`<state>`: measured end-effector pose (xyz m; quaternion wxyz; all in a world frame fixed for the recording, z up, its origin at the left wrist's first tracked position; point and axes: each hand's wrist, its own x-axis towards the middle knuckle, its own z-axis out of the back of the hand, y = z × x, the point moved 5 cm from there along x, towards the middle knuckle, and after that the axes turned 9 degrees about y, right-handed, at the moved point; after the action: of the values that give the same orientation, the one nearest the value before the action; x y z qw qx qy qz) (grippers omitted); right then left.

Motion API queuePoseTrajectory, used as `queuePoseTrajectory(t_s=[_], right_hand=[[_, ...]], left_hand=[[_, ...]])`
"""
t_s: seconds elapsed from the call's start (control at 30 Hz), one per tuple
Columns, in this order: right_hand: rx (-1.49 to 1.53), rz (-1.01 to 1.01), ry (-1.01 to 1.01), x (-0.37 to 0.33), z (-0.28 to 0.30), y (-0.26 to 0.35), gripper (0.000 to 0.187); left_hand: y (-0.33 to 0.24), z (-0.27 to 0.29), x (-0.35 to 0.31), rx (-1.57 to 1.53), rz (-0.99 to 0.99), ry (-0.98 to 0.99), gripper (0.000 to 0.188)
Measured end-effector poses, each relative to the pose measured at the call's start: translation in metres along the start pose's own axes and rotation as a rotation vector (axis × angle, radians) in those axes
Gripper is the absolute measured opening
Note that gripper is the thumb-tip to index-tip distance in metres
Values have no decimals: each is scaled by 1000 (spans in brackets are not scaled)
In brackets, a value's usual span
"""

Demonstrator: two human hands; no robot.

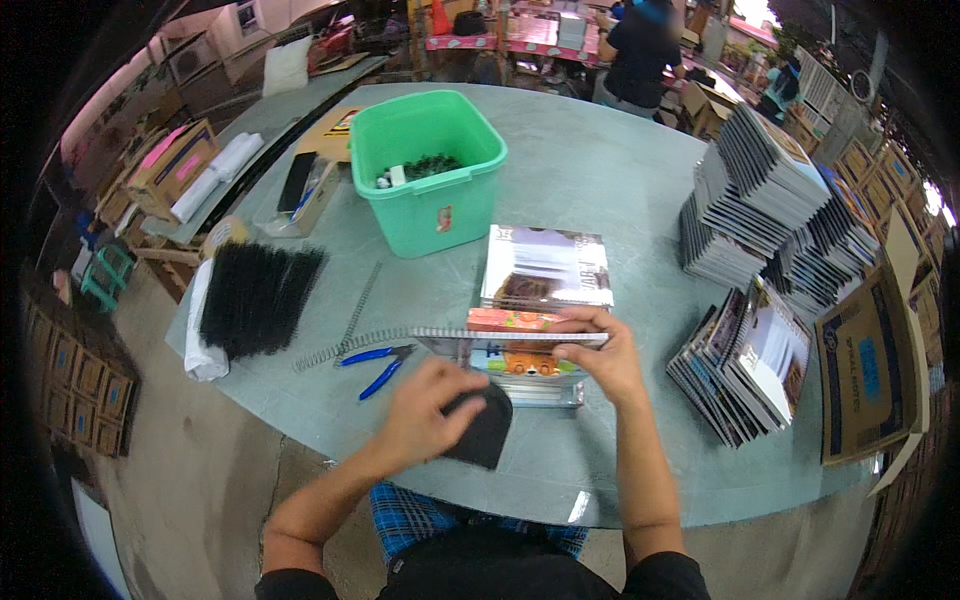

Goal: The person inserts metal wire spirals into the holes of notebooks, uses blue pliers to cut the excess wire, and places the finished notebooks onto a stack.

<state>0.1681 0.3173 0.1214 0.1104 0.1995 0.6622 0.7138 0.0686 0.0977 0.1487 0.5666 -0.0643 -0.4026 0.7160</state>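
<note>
My right hand (608, 358) grips the right end of an upright notebook (540, 358), thumb in front and fingers behind. A thin spiral wire (370, 342) runs along its top edge and sticks out past the left end. My left hand (428, 412), slightly blurred, hovers over a black pad (485, 440) with a gap between thumb and fingers and nothing visible in it. Blue-handled pliers (378, 372) lie open just left of that hand. Behind the held notebook lies a stack of notebooks (550, 262); more pages show beneath it.
A green bin (430, 215) with small dark pieces stands at the back. Many black coils (262, 298) lie at left beside a white roll. Notebook piles (745, 200) and a smaller pile (745, 360) stand right, near a cardboard box (870, 370). A person (640, 55) stands beyond the table.
</note>
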Motion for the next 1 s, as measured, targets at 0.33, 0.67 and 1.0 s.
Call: queuePoseTrajectory(t_s=[0.33, 0.67, 1.0], right_hand=[[35, 20, -9, 4, -12, 1, 18], [-31, 128, -110, 1, -15, 2, 16], [-151, 398, -407, 14, -42, 2, 7]], left_hand=[[0, 51, 34, 287, -53, -229, 30], [-8, 41, 44, 129, -37, -187, 23], [33, -85, -21, -59, 88, 200, 22]])
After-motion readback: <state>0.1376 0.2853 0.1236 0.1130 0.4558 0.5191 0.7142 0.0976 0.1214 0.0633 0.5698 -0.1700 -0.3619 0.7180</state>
